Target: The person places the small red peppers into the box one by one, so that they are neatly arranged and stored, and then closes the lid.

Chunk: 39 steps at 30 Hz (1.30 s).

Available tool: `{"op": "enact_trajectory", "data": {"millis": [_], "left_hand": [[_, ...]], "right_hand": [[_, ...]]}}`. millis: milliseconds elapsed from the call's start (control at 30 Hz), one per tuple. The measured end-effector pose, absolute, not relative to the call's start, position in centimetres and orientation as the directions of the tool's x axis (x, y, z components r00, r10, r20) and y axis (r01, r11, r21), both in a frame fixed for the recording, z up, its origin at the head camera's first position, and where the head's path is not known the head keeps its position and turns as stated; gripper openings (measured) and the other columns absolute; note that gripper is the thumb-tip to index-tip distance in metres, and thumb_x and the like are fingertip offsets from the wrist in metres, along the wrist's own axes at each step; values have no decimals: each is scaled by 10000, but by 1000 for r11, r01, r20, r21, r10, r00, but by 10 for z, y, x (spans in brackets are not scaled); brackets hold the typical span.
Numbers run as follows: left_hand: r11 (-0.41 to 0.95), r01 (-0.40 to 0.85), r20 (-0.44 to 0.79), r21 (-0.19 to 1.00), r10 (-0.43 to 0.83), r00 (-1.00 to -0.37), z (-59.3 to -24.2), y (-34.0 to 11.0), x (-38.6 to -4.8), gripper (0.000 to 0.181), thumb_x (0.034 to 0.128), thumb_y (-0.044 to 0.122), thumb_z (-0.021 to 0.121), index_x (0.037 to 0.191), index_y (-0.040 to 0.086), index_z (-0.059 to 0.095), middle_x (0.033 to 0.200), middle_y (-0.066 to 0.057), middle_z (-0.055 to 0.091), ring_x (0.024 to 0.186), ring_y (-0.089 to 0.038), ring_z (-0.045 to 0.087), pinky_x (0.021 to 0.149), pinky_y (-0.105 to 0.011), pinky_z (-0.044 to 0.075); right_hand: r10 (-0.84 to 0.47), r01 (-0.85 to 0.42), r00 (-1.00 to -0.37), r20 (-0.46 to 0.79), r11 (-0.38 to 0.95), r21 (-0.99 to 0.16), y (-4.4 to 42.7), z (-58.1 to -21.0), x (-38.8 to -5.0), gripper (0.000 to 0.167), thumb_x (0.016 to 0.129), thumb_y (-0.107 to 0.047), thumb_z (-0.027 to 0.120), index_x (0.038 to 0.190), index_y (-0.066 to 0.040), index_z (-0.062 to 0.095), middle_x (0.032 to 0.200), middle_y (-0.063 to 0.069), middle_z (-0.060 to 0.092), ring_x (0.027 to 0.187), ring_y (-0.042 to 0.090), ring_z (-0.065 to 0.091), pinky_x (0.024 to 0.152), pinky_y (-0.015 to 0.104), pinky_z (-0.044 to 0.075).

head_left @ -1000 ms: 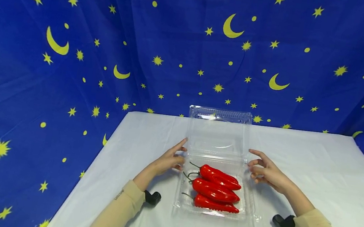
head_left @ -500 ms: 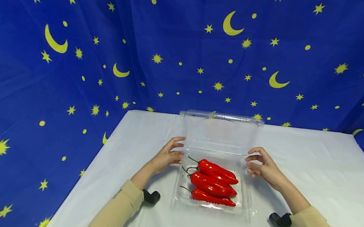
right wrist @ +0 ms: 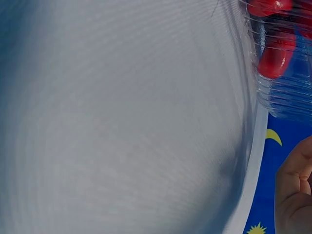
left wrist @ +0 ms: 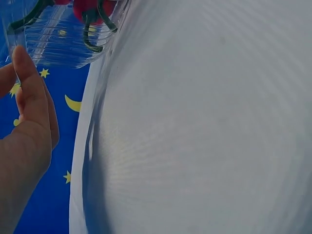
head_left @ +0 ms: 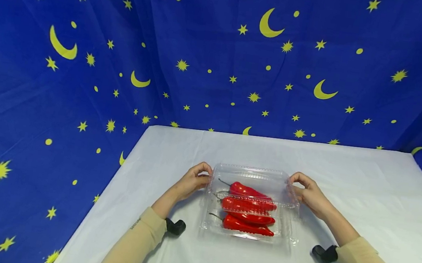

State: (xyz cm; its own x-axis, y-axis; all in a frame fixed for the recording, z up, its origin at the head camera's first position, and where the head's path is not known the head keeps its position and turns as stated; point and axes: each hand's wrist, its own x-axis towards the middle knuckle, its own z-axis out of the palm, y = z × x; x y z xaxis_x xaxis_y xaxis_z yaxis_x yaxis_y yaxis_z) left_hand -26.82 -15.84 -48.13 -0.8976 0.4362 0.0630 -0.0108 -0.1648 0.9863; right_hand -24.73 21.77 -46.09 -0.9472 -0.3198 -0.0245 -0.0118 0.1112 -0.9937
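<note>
Several long red peppers [head_left: 248,225] with green stems lie side by side in a clear plastic clamshell box [head_left: 281,234]. Its hinged lid [head_left: 251,173] is tilted forward over the far peppers, partly lowered. At the lid's left edge, my left hand [head_left: 190,183] pinches the plastic between thumb and fingers; the left wrist view shows this hand [left wrist: 31,117] at the clear rim. My right hand [head_left: 311,196] holds the lid's right edge, thumb and curled fingers against it. Only part of that hand [right wrist: 295,187] enters the right wrist view, below a red pepper tip [right wrist: 278,56].
A white cloth [head_left: 367,192] covers the table under the box. Behind and to the left hangs a blue curtain [head_left: 207,37] with yellow moons and stars. Black devices sit at the left wrist [head_left: 175,227] and right wrist [head_left: 324,254].
The lid has swung from standing open at the back to leaning forward over the peppers. Both hands have closed on its side edges, and the box has shifted slightly left and away.
</note>
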Motion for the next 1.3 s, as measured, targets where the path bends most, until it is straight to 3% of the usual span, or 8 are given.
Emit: {"op": "enact_trajectory", "data": {"millis": [167,300,500,667,867,967,1133,1300], "left_hand": [[-159,8,80,987,454,-887,-481,-160,-270,227,897,-95,499,874,125,553,985,-37,481,784,-93,519,703,-240,466],[-126,1,59,992,456,-888,-480,-161,-272,209,895,-71,487,874,124,561,946,-28,497,800,-104,513,723,-257,464],[-55,7,31,998,449,-893,-474,-162,-267,103,930,30,426,907,30,526,914,-62,502,848,-160,538,785,-354,517],[101,77,28,992,421,-907,-467,-166,-251,202,990,157,479,1035,-30,539,990,-73,515,828,-189,539,716,-395,546],[279,151,32,948,389,-921,-463,-172,-220,321,986,219,510,1265,71,563,1009,-120,512,731,-286,520,607,-410,550],[292,154,19,944,418,-908,-459,-174,-206,405,985,216,511,1366,82,491,1057,-138,505,747,-308,525,596,-424,546],[263,93,-42,960,464,-885,-454,-176,-185,494,989,202,497,1449,73,371,1157,-146,466,781,-228,506,613,-417,552],[246,18,-110,969,496,-861,-450,-175,-167,549,999,220,453,1503,124,255,1059,-146,498,744,-186,546,641,-414,555]], "right_hand": [[-325,32,-943,-67,110,-993,220,-458,-249,27,949,-46,511,945,-40,537,1110,75,485,933,89,546,684,256,520],[-326,35,-941,-84,152,-988,223,-456,-249,77,949,-55,487,980,8,519,1098,85,502,877,107,548,671,278,509],[-333,43,-936,-117,221,-974,224,-455,-247,193,969,-39,340,1076,58,468,1057,129,478,758,160,559,646,323,520],[-330,36,-935,-126,265,-964,219,-452,-235,254,999,-89,321,1161,75,427,1125,181,451,769,197,575,650,330,528],[-325,-10,-939,-113,355,-935,213,-448,-208,364,985,-73,404,1321,58,357,1239,304,424,797,237,589,676,363,537],[-311,-32,-945,-97,385,-922,210,-444,-194,445,970,-82,443,1383,32,324,1269,322,410,837,257,596,671,373,533],[-302,-55,-949,-90,440,-896,203,-441,-170,544,973,-144,480,1446,4,257,1343,343,354,1003,373,590,692,354,525],[-292,-27,-950,-110,429,-903,202,-438,-152,561,978,-143,477,1467,-16,233,1395,354,288,1045,397,567,734,345,525]]}}
